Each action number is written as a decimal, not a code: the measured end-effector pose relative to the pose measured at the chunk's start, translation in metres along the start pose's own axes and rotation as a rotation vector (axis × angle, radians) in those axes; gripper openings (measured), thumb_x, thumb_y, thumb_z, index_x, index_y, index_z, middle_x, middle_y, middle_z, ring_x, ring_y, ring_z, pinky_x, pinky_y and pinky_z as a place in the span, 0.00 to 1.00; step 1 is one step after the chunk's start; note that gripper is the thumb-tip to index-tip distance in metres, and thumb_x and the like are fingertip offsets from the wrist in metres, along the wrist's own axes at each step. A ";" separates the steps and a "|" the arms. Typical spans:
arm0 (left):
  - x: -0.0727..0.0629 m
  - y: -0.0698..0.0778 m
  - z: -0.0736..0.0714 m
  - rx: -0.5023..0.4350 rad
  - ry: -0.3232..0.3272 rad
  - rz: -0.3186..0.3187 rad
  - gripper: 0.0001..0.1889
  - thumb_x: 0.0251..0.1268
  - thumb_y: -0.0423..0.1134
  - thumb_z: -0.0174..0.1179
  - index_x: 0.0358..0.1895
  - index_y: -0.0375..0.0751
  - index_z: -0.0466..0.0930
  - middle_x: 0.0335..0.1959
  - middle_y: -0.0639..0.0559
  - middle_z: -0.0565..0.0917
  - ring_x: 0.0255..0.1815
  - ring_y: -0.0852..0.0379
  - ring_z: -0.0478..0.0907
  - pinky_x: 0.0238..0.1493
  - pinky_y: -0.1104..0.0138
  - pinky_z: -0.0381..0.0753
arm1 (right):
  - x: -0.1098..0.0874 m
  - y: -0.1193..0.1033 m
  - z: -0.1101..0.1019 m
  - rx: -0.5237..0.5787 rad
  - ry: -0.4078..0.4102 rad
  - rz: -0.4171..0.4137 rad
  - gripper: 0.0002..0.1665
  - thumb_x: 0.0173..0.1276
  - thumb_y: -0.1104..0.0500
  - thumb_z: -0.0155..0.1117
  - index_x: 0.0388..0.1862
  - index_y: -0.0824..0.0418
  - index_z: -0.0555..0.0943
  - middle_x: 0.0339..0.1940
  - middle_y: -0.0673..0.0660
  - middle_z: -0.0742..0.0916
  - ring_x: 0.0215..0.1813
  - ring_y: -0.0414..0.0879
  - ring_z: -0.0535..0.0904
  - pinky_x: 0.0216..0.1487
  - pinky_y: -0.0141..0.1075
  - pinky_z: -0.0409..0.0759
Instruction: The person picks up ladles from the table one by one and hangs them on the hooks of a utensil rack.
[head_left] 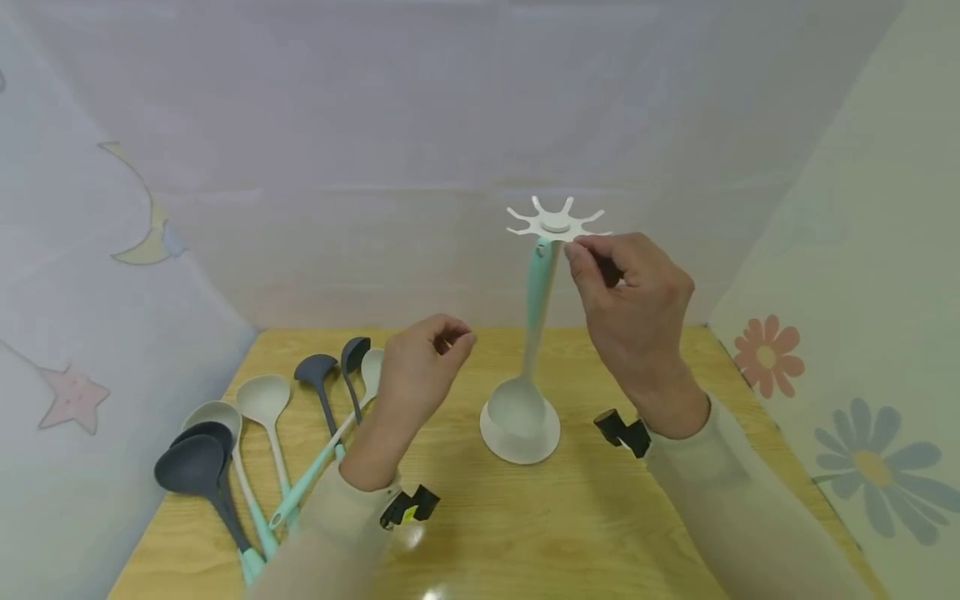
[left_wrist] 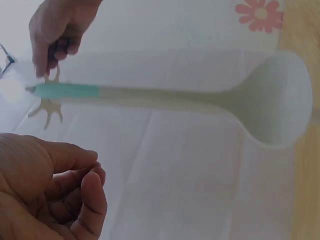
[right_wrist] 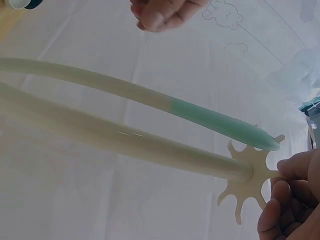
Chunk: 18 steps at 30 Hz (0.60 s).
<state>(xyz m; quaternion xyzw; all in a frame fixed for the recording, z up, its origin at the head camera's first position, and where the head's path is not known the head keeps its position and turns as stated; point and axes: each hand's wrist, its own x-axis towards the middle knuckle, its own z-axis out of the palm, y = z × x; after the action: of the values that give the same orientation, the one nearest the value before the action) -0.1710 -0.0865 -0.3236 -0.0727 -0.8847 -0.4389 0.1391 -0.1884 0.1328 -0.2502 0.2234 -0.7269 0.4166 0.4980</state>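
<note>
A white utensil stand (head_left: 520, 452) has a round base, a post and a star-like top (head_left: 555, 222) of curved hooks. From one hook hangs a ladle (head_left: 517, 406), bowl down, with a pale bowl and a mint-green handle end. My right hand (head_left: 637, 287) pinches a hook on the right side of the top between thumb and finger, clearest in the right wrist view. Left of the ladle, my left hand (head_left: 423, 367) is raised with loosely curled fingers and holds nothing. In the left wrist view its thumb and index finger (left_wrist: 75, 157) are close together, apart from the ladle.
On the left of the wooden table (head_left: 480, 533) lie several ladles and spoons, including a dark grey ladle (head_left: 191, 465), a pale ladle (head_left: 262, 398) and another dark ladle (head_left: 317, 367), some with mint handles. Patterned cloth walls (head_left: 825, 250) enclose the table at the back and sides.
</note>
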 end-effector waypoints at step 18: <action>-0.028 -0.156 -0.037 0.436 -0.313 -0.340 0.09 0.77 0.39 0.61 0.39 0.36 0.82 0.26 0.49 0.81 0.22 0.53 0.74 0.24 0.63 0.72 | -0.001 -0.003 -0.004 0.009 -0.010 0.033 0.05 0.70 0.67 0.74 0.36 0.70 0.91 0.28 0.63 0.88 0.31 0.37 0.76 0.37 0.21 0.73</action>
<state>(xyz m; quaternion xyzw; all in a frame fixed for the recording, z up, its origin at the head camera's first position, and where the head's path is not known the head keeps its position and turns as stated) -0.1767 -0.2108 -0.4288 0.0414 -0.9680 -0.2395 -0.0617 -0.1834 0.1348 -0.2492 0.2156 -0.7313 0.4269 0.4863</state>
